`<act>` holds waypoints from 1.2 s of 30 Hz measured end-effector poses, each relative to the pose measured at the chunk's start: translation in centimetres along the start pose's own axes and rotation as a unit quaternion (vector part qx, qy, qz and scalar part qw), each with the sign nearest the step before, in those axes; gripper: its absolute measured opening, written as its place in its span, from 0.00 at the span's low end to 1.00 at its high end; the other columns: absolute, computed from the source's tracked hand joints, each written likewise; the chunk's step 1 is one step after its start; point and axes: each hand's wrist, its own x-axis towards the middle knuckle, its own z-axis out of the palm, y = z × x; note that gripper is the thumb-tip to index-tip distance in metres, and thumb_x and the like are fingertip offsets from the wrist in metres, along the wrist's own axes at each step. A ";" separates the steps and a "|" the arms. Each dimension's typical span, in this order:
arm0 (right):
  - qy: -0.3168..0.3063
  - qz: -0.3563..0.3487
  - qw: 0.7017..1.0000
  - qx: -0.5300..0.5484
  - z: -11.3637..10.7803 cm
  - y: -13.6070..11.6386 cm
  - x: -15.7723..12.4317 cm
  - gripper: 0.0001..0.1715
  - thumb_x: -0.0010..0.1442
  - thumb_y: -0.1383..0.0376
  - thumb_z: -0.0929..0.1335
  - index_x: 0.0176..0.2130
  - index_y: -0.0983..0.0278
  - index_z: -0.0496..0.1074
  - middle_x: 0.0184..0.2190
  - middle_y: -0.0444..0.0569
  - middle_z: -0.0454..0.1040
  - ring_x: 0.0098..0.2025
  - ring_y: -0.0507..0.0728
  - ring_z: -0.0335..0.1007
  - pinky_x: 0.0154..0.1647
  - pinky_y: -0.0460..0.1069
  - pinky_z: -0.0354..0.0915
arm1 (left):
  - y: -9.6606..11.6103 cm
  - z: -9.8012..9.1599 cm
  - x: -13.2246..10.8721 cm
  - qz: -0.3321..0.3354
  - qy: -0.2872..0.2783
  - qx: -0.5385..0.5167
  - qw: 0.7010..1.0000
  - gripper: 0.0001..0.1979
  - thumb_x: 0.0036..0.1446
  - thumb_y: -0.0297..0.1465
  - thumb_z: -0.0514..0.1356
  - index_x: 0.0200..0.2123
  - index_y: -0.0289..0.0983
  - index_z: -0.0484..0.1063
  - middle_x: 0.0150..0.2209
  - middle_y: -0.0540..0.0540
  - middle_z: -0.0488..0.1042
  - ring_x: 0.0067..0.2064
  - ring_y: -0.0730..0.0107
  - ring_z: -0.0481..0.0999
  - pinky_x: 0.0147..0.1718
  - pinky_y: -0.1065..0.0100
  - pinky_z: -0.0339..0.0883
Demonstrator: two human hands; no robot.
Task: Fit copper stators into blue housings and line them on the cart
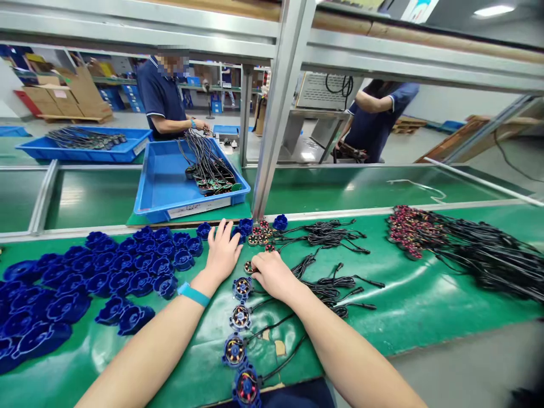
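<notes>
My left hand [222,250] reaches over the green mat with its fingers spread, beside blue plastic housings [245,226]. To its right, my right hand [274,275] curls its fingers onto the edge of a round wound motor stator [249,267], which is partly hidden by them. Below that stator, a column of several blue housings with stators seated inside, such as this filled housing [240,316], runs toward me, black cables trailing right. Loose stators [260,233] with copper windings lie just beyond my hands. Many blue housings [123,263] cover the mat on the left.
Bundled black cables [331,232] lie right of my hands. A large heap of stators [410,229] with cables is farther right. A metal post [278,107] rises ahead, beside a blue tray [157,187] of wired boards. Two co-workers [159,99] stand across the bench.
</notes>
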 end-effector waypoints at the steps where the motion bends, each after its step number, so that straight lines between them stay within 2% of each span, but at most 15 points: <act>1: -0.001 0.002 1.000 0.024 0.1 0.0 -0.1 0.09 0.62 0.66 0.74 0.39 0.63 0.71 0.39 0.48 0.73 0.43 0.58 0.68 0.48 0.53 0.59 | 0.0 -0.1 -0.2 0.010 -0.005 -0.003 1.000 0.10 0.65 0.30 0.59 0.47 0.36 0.76 0.63 0.32 0.70 0.69 0.40 0.60 0.63 0.36 0.53; 5: 0.025 0.020 0.990 0.136 0.8 0.1 -0.1 0.09 0.59 0.70 0.74 0.35 0.62 0.70 0.37 0.46 0.73 0.39 0.55 0.70 0.42 0.49 0.62 | -0.2 -1.5 -2.4 0.055 -0.033 -0.031 0.997 0.08 0.68 0.30 0.57 0.46 0.38 0.75 0.58 0.38 0.75 0.61 0.46 0.70 0.56 0.44 0.63; 8: 0.123 0.057 0.952 0.274 0.3 0.9 0.2 0.11 0.54 0.69 0.76 0.33 0.62 0.70 0.34 0.44 0.74 0.38 0.55 0.71 0.42 0.50 0.65 | -0.9 -2.9 -4.3 0.067 -0.050 -0.053 0.995 0.10 0.69 0.30 0.55 0.50 0.39 0.73 0.60 0.39 0.74 0.57 0.49 0.73 0.52 0.47 0.66; 10: 0.232 0.111 0.876 0.409 -1.5 2.0 0.3 0.16 0.52 0.65 0.77 0.40 0.61 0.72 0.35 0.44 0.75 0.35 0.53 0.72 0.37 0.49 0.66 | -1.3 -3.4 -5.1 0.063 -0.058 -0.083 0.993 0.15 0.69 0.31 0.55 0.58 0.40 0.69 0.62 0.38 0.72 0.58 0.51 0.72 0.54 0.48 0.67; 12: 0.351 0.154 0.763 0.520 -4.3 3.3 0.3 0.24 0.51 0.59 0.78 0.46 0.62 0.72 0.35 0.44 0.76 0.28 0.50 0.68 0.27 0.47 0.64 | -1.4 -3.5 -5.5 0.035 -0.066 -0.110 0.991 0.23 0.68 0.36 0.57 0.65 0.41 0.62 0.64 0.36 0.69 0.61 0.51 0.70 0.57 0.49 0.66; 14: 0.450 0.151 0.664 0.578 -7.7 4.3 -0.1 0.26 0.50 0.54 0.78 0.44 0.64 0.73 0.33 0.43 0.75 0.20 0.46 0.57 0.20 0.44 0.56 | -1.1 -3.0 -5.2 -0.009 -0.070 -0.125 0.990 0.30 0.66 0.42 0.61 0.67 0.40 0.59 0.63 0.34 0.67 0.62 0.49 0.68 0.57 0.49 0.66; 16: 0.505 0.116 0.606 0.604 -10.9 4.6 -0.8 0.23 0.51 0.53 0.78 0.39 0.64 0.73 0.33 0.42 0.75 0.19 0.42 0.49 0.18 0.43 0.51 | -0.7 -2.1 -4.7 -0.039 -0.075 -0.136 0.987 0.30 0.63 0.46 0.63 0.63 0.39 0.64 0.57 0.35 0.70 0.59 0.48 0.70 0.55 0.49 0.68; 17: 0.515 0.097 0.593 0.612 -12.2 4.5 -1.2 0.22 0.51 0.53 0.78 0.37 0.64 0.72 0.35 0.43 0.75 0.19 0.42 0.48 0.17 0.42 0.49 | -0.4 -1.6 -4.3 -0.041 -0.082 -0.141 0.986 0.27 0.62 0.46 0.63 0.59 0.39 0.67 0.54 0.36 0.71 0.56 0.49 0.71 0.53 0.50 0.70; 19: 0.535 0.070 0.585 0.605 -14.4 4.0 -2.1 0.21 0.53 0.54 0.78 0.36 0.64 0.71 0.37 0.43 0.74 0.19 0.41 0.50 0.17 0.41 0.49 | -0.1 -0.8 -3.8 -0.036 -0.095 -0.154 0.983 0.19 0.63 0.44 0.63 0.52 0.40 0.71 0.48 0.40 0.72 0.50 0.53 0.73 0.49 0.52 0.71; 21: 0.604 0.048 0.581 0.544 -16.0 3.5 -2.8 0.18 0.56 0.56 0.77 0.35 0.62 0.69 0.36 0.41 0.72 0.19 0.42 0.52 0.16 0.41 0.50 | 0.0 -0.6 -3.6 -0.038 -0.090 -0.158 0.983 0.15 0.64 0.40 0.62 0.51 0.39 0.72 0.47 0.40 0.72 0.48 0.55 0.73 0.47 0.54 0.71; 25: 0.745 -0.015 0.566 0.353 -18.1 3.1 -2.5 0.10 0.63 0.58 0.71 0.38 0.59 0.67 0.36 0.41 0.70 0.19 0.45 0.56 0.16 0.43 0.52 | 0.3 -1.7 -3.2 -0.024 -0.046 -0.088 0.995 0.22 0.64 0.35 0.61 0.60 0.37 0.68 0.51 0.34 0.71 0.54 0.47 0.70 0.51 0.48 0.68; 28: 0.740 -0.034 0.600 0.302 -18.9 3.1 -1.3 0.09 0.65 0.59 0.69 0.42 0.60 0.66 0.39 0.45 0.71 0.20 0.45 0.58 0.17 0.45 0.54 | 1.3 -2.6 -2.2 0.077 -0.047 -0.056 0.994 0.21 0.67 0.34 0.57 0.62 0.40 0.67 0.57 0.33 0.71 0.60 0.44 0.67 0.56 0.42 0.62; 30: 0.733 -0.040 0.613 0.291 -19.6 3.1 -0.8 0.09 0.67 0.58 0.68 0.44 0.59 0.65 0.40 0.45 0.70 0.20 0.45 0.58 0.17 0.45 0.54 | 2.4 -2.7 -1.3 0.156 -0.074 -0.075 0.982 0.22 0.68 0.35 0.56 0.64 0.42 0.65 0.63 0.34 0.67 0.62 0.46 0.66 0.57 0.45 0.61; 32: 0.749 -0.047 0.597 0.284 -20.9 3.1 -0.9 0.08 0.69 0.58 0.66 0.42 0.58 0.63 0.39 0.44 0.68 0.20 0.44 0.57 0.16 0.44 0.53 | 3.5 -2.3 -0.4 0.200 -0.117 -0.107 0.967 0.24 0.68 0.37 0.57 0.65 0.43 0.63 0.66 0.35 0.64 0.62 0.50 0.68 0.56 0.50 0.64; 36: 0.802 -0.050 0.541 0.247 -23.5 2.8 -1.7 0.07 0.70 0.58 0.64 0.38 0.56 0.63 0.37 0.42 0.68 0.19 0.44 0.55 0.14 0.43 0.50 | 5.1 -1.0 0.9 0.187 -0.188 -0.169 0.949 0.22 0.67 0.42 0.58 0.62 0.45 0.68 0.65 0.38 0.68 0.58 0.53 0.73 0.54 0.54 0.68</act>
